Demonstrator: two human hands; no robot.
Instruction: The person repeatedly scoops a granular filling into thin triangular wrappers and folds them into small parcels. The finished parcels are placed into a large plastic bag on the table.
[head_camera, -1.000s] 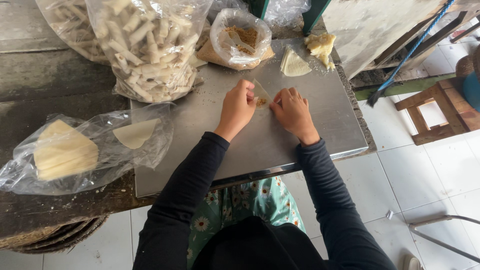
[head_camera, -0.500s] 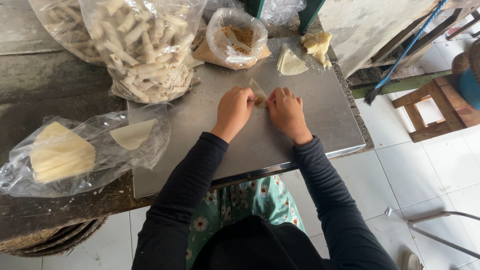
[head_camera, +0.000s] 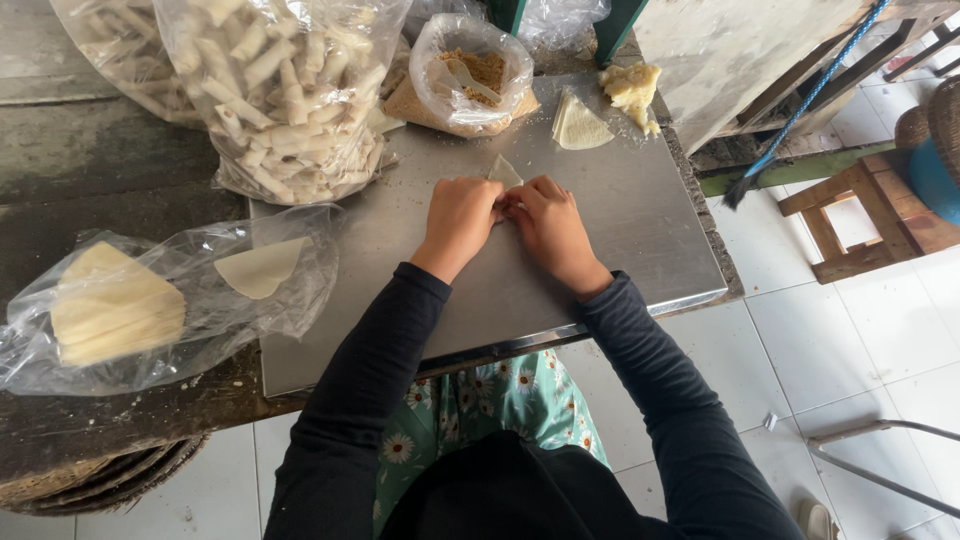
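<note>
Both hands work side by side on the steel tabletop (head_camera: 640, 230), roughly midway between its left and right edges and nearer the far edge than the near one. The left hand (head_camera: 462, 215) and the right hand (head_camera: 548, 225) are curled down with knuckles uppermost and fingertips meeting, pinching one thin pale wrapper (head_camera: 503, 172). Only a triangular corner of the wrapper shows, pointing away from the person toward the far edge; the rest lies under the fingers, so its long axis cannot be told for certain, though it appears to run left to right beneath both hands. Neither hand is nearer: the wrapper sits between them, touching both. Beyond it, near the far edge, stands an open bag of crumbly brown filling (head_camera: 470, 75) with a spoon in it, and to its right a small stack of wrappers (head_camera: 580, 125) beside a pale lump (head_camera: 633, 88). At the far left corner rests a large bag of finished rolls (head_camera: 285, 90); a bag of flat wrappers (head_camera: 150, 300) overhangs the left edge
</note>
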